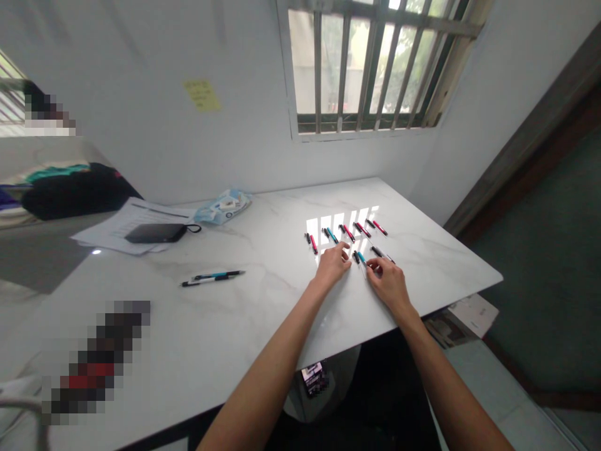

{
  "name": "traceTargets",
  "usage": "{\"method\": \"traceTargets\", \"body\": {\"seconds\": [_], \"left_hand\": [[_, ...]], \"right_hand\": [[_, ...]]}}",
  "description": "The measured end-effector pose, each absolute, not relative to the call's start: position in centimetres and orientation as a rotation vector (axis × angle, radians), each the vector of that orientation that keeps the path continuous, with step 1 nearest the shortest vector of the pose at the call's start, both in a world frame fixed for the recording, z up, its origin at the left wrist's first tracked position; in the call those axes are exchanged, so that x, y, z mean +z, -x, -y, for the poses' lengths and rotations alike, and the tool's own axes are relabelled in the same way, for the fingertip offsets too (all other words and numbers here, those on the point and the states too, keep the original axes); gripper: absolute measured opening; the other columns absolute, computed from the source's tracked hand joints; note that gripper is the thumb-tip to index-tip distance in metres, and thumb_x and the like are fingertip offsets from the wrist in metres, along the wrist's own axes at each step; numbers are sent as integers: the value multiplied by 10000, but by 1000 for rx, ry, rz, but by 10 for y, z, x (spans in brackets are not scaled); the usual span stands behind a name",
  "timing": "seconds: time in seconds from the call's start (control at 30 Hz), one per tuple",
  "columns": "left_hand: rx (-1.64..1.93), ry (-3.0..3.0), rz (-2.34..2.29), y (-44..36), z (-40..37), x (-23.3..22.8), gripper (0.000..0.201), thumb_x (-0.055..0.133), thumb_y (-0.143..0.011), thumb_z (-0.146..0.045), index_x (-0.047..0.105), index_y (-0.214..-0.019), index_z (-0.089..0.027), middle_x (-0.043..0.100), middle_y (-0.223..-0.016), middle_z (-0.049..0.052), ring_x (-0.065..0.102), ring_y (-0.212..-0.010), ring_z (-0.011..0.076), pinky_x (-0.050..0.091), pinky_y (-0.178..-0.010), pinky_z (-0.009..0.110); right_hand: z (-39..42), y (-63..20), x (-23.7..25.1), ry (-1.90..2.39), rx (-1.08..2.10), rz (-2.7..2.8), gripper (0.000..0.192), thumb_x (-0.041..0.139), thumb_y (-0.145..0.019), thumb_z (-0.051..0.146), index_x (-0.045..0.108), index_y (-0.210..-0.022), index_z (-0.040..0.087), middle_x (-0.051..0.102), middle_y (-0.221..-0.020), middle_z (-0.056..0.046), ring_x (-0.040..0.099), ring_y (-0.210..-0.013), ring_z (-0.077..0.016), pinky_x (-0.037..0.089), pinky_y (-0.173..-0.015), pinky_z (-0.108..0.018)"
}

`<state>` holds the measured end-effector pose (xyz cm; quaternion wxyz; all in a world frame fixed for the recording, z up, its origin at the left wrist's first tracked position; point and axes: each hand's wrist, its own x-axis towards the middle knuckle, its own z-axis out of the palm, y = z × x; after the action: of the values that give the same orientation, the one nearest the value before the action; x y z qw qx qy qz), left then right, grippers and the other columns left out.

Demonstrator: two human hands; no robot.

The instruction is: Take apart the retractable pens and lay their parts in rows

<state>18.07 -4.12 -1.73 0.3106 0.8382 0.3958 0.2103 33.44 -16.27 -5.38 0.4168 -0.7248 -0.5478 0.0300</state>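
The right hand (385,279) has its fingertips at the near end of a turquoise pen piece (362,257); whether they pinch it, I cannot tell. The left hand (334,263) is loosely curled, fingers apart, with nothing visibly held. A black piece (355,257) lies beside the turquoise one, toward the surface's (277,250) right part. A light touch seems best, with knuckles clear of the red pieces (349,233) nearer the far edge, which could roll.
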Motion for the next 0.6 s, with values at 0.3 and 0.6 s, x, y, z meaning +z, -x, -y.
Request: {"method": "traceTargets", "body": {"seconds": [0.3,0.6], "left_hand": [[528,-2270,-978,-185,52,-15,422,747,-815,-123,696,-1221,-227,802,-1077,39,751,-928,205,560,-885,308],[554,-2261,-1034,-193,57,-12,287,729,-839,-135,734,-1110,-229,802,-1035,33,748,-929,207,552,-905,317]], "right_hand": [[165,-330,-53,1823,15,1434,254,685,-864,341,724,-1076,207,728,-1025,-106,667,-900,-282,528,-857,-413],[163,-334,-55,1831,16,1448,223,602,-889,268,724,-1063,200,720,-983,-103,655,-882,-278,522,-866,-427]]}}
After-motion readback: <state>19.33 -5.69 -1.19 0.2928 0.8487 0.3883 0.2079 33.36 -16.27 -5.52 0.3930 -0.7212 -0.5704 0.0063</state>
